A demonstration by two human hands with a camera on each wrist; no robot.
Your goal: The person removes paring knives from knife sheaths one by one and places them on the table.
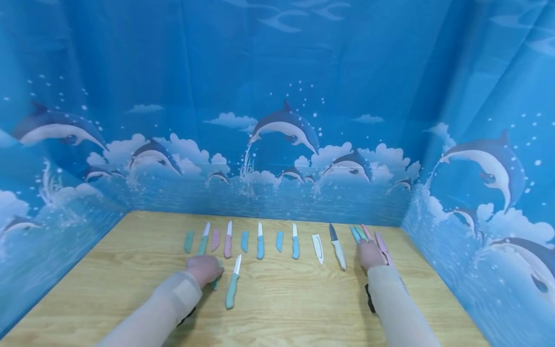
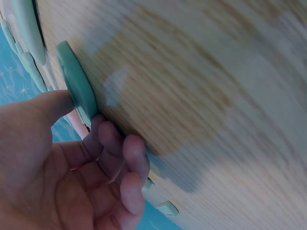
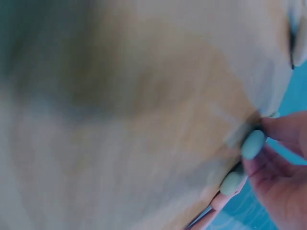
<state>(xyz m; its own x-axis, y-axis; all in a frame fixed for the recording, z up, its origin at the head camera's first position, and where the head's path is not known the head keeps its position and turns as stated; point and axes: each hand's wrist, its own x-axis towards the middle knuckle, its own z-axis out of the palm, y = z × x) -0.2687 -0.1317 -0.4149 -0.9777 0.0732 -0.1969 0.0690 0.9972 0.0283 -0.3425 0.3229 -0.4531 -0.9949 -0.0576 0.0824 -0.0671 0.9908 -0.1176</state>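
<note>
Green cover (image 2: 76,79) pinched in left hand (image 1: 204,270), just left of nearest green knife (image 1: 231,290), which points far; right hand (image 1: 371,254) pinches blue handle (image 3: 253,144).

Knives (image 1: 260,246) beside sheaths (image 1: 244,242) on table (image 1: 303,299)

Low in the head view, the tabletop (image 1: 295,308) looked to me like smooth, grained wood; the backdrop (image 1: 217,72) across the top seemed creased cloth. Upper left in the left wrist view, the green sheath (image 2: 78,84) looked matt, smooth plastic.
</note>
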